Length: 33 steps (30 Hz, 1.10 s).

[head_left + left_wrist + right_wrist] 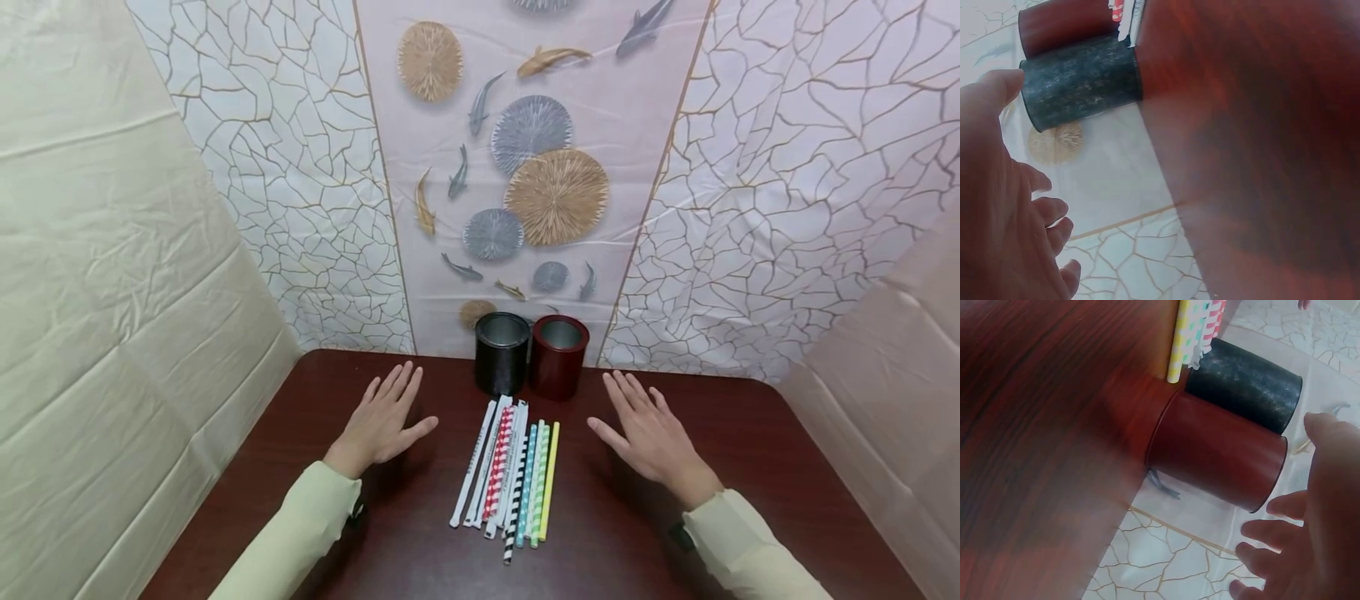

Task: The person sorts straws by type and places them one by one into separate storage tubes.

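Several straws lie side by side on the dark wooden table, among them white paper-wrapped straws [472,462], red-and-white striped straws [498,467], a black-and-white striped straw [514,508], blue ones, green ones and a yellow straw [550,479]. Behind them a black can [501,360] and a dark red can [558,360] stand upright with their tops uncovered. My left hand [384,423] is spread left of the straws, holding nothing. On the other side, my right hand [648,433] has its fingers extended and is also apart from the straws. The wrist views show both hands' fingers and the cans [1082,84].
The brown table [420,558] ends at a patterned cloth backdrop [495,167] just behind the cans. Pale padded cloth walls [112,375] rise along the left and right sides.
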{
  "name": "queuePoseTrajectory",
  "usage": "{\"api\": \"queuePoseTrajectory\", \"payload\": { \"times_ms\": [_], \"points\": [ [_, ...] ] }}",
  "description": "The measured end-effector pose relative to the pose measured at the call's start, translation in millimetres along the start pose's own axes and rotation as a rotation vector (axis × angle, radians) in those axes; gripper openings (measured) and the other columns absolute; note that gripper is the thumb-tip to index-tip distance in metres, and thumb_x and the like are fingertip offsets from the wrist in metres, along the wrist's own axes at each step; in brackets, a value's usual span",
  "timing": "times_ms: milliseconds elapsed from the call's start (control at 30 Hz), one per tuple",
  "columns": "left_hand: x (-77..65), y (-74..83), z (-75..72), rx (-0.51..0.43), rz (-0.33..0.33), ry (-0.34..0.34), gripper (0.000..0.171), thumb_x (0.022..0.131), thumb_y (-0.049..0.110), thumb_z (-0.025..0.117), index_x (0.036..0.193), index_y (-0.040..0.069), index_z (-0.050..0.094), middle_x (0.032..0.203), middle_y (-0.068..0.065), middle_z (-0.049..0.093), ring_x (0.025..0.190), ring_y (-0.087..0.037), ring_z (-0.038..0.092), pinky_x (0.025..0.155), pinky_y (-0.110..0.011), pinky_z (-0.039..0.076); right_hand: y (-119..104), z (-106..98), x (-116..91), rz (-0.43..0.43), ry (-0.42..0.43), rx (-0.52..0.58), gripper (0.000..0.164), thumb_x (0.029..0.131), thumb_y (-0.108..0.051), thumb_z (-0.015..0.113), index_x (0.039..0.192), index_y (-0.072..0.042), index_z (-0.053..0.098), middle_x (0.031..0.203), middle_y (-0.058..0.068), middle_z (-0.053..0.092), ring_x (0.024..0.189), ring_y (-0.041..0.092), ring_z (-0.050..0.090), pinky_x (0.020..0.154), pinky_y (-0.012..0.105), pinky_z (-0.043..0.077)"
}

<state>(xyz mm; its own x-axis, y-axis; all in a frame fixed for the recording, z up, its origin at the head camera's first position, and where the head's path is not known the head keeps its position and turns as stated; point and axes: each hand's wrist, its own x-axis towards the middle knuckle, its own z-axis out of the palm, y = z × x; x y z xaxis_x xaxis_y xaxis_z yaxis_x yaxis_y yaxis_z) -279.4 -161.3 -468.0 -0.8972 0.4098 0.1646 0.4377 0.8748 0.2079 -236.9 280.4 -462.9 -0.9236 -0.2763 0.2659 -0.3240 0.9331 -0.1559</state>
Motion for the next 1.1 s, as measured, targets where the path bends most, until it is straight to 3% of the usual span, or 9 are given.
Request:
{"api": "queuePoseTrajectory", "payload": {
  "times_ms": [267,500,700,967,1100],
  "points": [
    [33.7,13.6,-20.4,-0.002,0.027,-0.037,0.095,0.106,0.064,0.045,0.168,-0.002,0.016,0.177,-0.019,0.014,0.166,-0.035,0.015,0.134,-0.059,0.017,-8.5,-4.8,9.5,0.050,-0.032,0.125,0.069,0.104,-0.042,0.066,0.151,0.006,0.051,0.150,0.030,0.057,0.134,0.047,0.060,0.108,0.064,0.052],
    [77.2,33.2,-34.9,-0.028,0.050,-0.048,0.093,0.107,0.062,0.044,0.168,-0.003,0.014,0.177,-0.021,0.014,0.166,-0.035,0.013,0.135,-0.053,0.018,-19.3,0.1,26.1,0.094,-0.107,0.307,0.042,0.096,-0.026,0.079,0.118,0.009,0.071,0.106,0.020,0.078,0.092,0.028,0.076,0.082,0.047,0.065],
    [105.0,48.7,-36.4,-0.036,0.065,-0.066,0.092,0.108,0.063,0.041,0.169,0.000,0.011,0.178,-0.018,0.010,0.167,-0.031,0.009,0.136,-0.047,0.014,-27.4,14.2,32.5,0.166,-0.165,0.356,0.033,0.093,-0.025,0.082,0.105,0.005,0.075,0.093,0.012,0.078,0.078,0.017,0.071,0.072,0.038,0.063],
    [129.7,63.0,-29.5,-0.022,0.056,-0.106,0.089,0.110,0.062,0.036,0.169,0.001,0.011,0.179,-0.017,0.007,0.168,-0.031,0.006,0.137,-0.045,0.012,-36.8,36.3,37.0,0.258,-0.236,0.399,0.023,0.092,-0.025,0.083,0.086,-0.004,0.076,0.069,0.002,0.067,0.063,0.014,0.058,0.056,0.027,0.048],
    [138.8,65.4,-23.7,-0.009,0.037,-0.110,0.088,0.110,0.062,0.034,0.169,0.001,0.011,0.179,-0.017,0.007,0.168,-0.030,0.006,0.137,-0.045,0.011,-39.8,46.3,37.6,0.283,-0.257,0.414,0.034,0.092,-0.028,0.083,0.067,-0.007,0.072,0.055,-0.001,0.055,0.053,0.013,0.051,0.049,0.024,0.038]
  ]
}}
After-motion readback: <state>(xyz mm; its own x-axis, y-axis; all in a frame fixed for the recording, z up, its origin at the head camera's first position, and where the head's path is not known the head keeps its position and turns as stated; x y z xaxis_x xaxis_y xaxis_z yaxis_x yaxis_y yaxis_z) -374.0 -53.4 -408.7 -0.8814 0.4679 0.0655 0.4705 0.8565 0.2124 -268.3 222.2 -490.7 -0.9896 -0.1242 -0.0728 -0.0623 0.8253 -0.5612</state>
